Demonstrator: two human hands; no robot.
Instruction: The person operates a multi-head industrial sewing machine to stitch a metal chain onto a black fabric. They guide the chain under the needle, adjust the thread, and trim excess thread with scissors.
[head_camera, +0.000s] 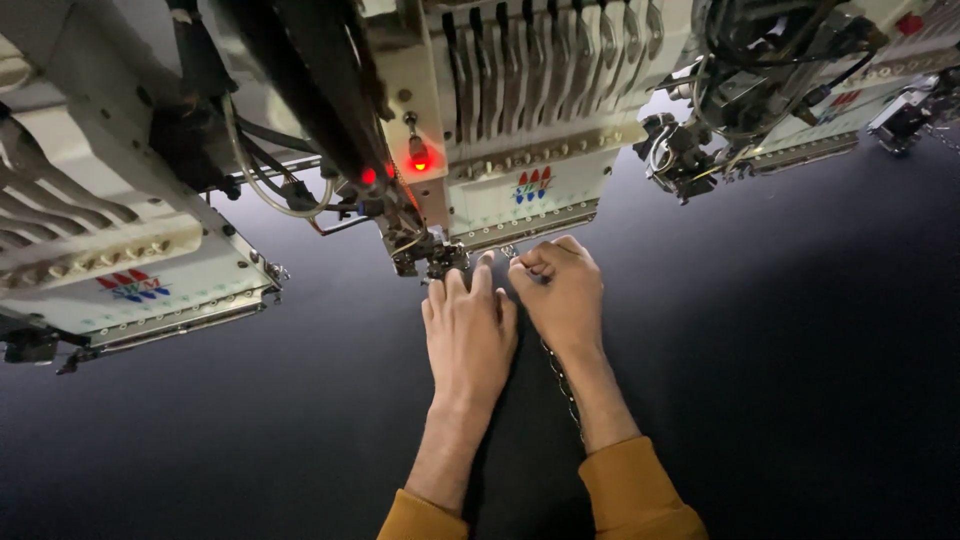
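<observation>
Both hands work right under the middle embroidery head (520, 150), at the far edge of the reachable black fabric (780, 360) that spreads over the tabletop. The left hand (468, 335) lies flat and released, palm down on the cloth, its fingertips (484, 264) just beside the needle and presser-foot assembly (432, 255). The right hand (562, 290) is curled, thumb and forefinger pinched together near the needle line; what it grips is too small to tell, perhaps a thread. A thin line of pale stitching or chain (562, 385) runs on the fabric from under the right hand back along the forearm toward the mustard-yellow sleeve (630, 490).

Two red indicator lights (419, 163) glow on the head's left side, next to dark cables and a clear tube (262, 180).

Room is tight ahead: the head's lower edge hangs just above the knuckles. To the left, a second head (130, 270) overhangs the cloth, well apart from the left hand, with open fabric between. To the right, a third head (770, 110) sits farther back, leaving a wide stretch of smooth dark fabric open on that side and toward the person.
</observation>
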